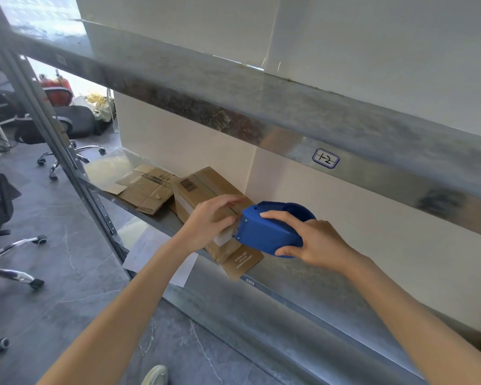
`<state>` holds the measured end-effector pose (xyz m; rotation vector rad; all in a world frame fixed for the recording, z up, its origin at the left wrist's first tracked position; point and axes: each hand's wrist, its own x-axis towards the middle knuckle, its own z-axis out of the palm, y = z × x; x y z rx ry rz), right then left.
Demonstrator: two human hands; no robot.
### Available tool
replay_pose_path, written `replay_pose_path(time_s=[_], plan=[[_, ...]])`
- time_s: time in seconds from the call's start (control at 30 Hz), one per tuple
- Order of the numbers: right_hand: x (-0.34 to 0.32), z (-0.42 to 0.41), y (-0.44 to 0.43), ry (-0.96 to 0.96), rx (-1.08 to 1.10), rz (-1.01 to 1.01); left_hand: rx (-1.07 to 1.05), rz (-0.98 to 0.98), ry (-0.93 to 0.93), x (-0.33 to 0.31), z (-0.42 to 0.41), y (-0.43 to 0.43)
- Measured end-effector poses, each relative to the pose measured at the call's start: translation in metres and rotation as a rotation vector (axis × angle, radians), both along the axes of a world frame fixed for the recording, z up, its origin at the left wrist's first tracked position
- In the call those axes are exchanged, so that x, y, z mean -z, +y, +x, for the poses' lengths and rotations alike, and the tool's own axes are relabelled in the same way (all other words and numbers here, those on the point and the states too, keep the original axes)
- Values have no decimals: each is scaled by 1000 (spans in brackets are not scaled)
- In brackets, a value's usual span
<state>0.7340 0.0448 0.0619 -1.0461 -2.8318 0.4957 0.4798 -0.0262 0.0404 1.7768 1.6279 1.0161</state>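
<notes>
In the head view, a blue tape dispenser [272, 229] is seen just right of centre, gripped by the right hand [315, 240], whose thumb is laid over its top and whose fingers are curled under its rear. The dispenser's front edge is set against the near end of a brown cardboard box [200, 190], which lies at the centre of the frame on a metal shelf [292, 279]. The box top is pressed by the left hand [211, 219], fingers stretched flat and closed on nothing. Flattened cardboard [145, 187] is seen left of the box, and a white paper sheet [161, 255] below it. A label [325, 158] marked "1-2" is stuck on the upper beam, right of centre.
</notes>
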Motion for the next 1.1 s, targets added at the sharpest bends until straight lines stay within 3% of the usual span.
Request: replay_pose_path(time_s=[0.2,0.97,1.1], plan=[[2,-7,0,-3,-66,7,29,-3,-125,4,-2,-1],[-15,-8,-10,22,-197,-11,-98,31,-217,10,-2,0],[-14,17,0,-60,-139,76,-273,30,-205,19,-38,-15]])
